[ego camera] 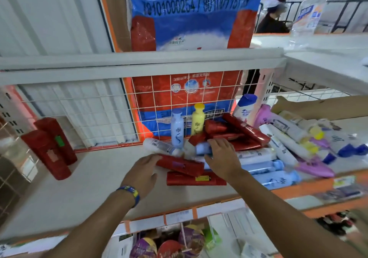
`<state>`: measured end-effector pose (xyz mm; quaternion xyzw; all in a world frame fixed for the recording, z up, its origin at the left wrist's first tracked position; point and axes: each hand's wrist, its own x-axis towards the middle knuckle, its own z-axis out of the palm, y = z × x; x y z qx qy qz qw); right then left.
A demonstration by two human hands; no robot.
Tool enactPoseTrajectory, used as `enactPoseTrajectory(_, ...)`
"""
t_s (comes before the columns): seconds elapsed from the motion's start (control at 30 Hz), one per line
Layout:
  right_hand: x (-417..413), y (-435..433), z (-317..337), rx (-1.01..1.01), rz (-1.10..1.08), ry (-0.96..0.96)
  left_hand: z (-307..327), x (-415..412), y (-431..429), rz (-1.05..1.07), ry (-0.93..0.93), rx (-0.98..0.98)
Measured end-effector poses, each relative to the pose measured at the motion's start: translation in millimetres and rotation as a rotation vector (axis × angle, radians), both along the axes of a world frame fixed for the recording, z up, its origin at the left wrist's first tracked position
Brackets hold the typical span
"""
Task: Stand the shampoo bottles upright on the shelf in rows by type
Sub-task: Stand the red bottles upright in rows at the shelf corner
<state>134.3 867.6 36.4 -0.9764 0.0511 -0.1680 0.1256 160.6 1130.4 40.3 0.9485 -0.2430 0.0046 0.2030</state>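
A: Upright so far?
B: Two red bottles (49, 148) at shelf (79, 178) left; blue bottle (177, 130) and yellow bottle (198, 119) by the back mesh.
A: Hands?
B: Left hand (143, 168) holds a lying red bottle (180, 165); right hand (221, 156) holds a lying pale-blue bottle (201, 149).

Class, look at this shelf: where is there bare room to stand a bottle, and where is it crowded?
Bare: the white shelf board between the two upright red bottles at left and the left hand, back to the white wire grid. Crowded: centre and right, under the heap of lying bottles.
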Motion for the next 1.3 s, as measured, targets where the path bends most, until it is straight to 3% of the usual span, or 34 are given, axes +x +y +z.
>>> enactPoseTrajectory(0.33,0.9,-66.7,1.0,-0.075,-0.041,-0.088,-16.5,9.8,-62.3,-0.036,-0.045,0.122)
enactPoseTrajectory(0.57,-5.5,-121.8,19.0,-0.042,-0.208,-0.076,-18.4,23.2,-92.0,-0.085,-0.030,0.297)
enactPoseTrajectory(0.87,9.3,-149.3,25.0,0.327,-0.410,0.213,-11.1,29.7,-100.2,-0.151,0.002,0.422)
enactPoseTrajectory(1.03,15.6,-148.7,19.9,0.451,-0.393,0.226,-12.7,33.2,-100.2,-0.168,0.025,0.376)
enactPoseTrajectory(1.13,14.0,-143.0,22.1,0.469,-0.376,0.177,-11.7,32.0,-102.0,-0.157,0.003,0.342)
enactPoseTrajectory(1.3,12.6,-142.8,36.7,0.475,-0.335,-0.105,-16.0,30.0,-99.1,-0.107,-0.013,0.270)
